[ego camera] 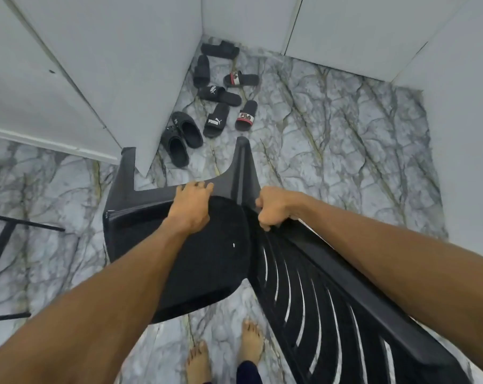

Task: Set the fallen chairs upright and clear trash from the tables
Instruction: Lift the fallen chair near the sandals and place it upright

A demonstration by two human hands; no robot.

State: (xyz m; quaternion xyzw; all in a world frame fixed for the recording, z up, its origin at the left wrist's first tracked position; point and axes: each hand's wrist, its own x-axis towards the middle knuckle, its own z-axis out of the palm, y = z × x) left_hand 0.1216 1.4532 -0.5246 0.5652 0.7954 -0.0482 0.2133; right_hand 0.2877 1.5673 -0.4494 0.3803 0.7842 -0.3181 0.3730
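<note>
- Head view: one black plastic chair (pixel 207 267) is in the middle of the scene, tilted, with its seat facing up to the camera. Its slatted back runs to the near right.
- Two chair legs (pixel 243 162) are visible, and they point to the far side. I cannot tell if they touch the ground.
- Eight black slippers (pixel 215 120) lie loose on the far side, near the corner of the walls. Two have a white logo and two have a red and white band.
- Two bare feet (pixel 197 361) stand at the near edge, just beside the chair's back.
- One black metal frame (pixel 2 245) is at the left edge; only part of it is seen.
- Floor (pixel 345 134) is grey marble-pattern tile with dark veins. White wall panels (pixel 110 65) close the far side and the left.
- Left hand (pixel 192 209) lies over the far rim of the seat, arm stretched forward, fingers (pixel 204 185) curled down over the edge and gripping it.
- Right hand (pixel 275 207) is closed in a fist round the side edge of the chair, where the back meets the seat, arm also stretched forward.
</note>
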